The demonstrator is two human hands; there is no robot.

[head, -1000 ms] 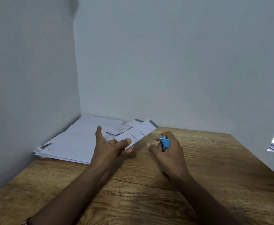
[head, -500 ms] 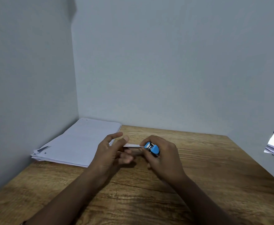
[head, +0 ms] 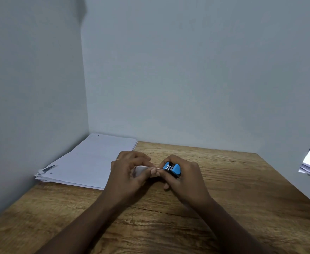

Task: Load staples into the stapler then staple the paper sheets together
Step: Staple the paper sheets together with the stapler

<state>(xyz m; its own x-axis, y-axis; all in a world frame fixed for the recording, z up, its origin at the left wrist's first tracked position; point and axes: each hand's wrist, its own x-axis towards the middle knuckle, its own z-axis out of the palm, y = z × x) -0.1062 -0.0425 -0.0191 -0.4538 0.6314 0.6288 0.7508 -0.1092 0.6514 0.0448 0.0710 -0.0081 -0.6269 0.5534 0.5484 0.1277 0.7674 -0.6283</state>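
Two bare forearms enter from the lower edge, uncovered by any sleeve up to the frame border. The left hand (head: 126, 173) carries a thin, pale ring (head: 117, 159) on one finger. The right hand (head: 185, 178) wears nothing.

A wooden table (head: 242, 208) fills the corner between two walls; a stack of white paper sheets (head: 88, 164) lies flat on its far left side, against the wall

paper slip (head: 141, 170): was raised, now level | stapler (head: 172, 169): now at its edge
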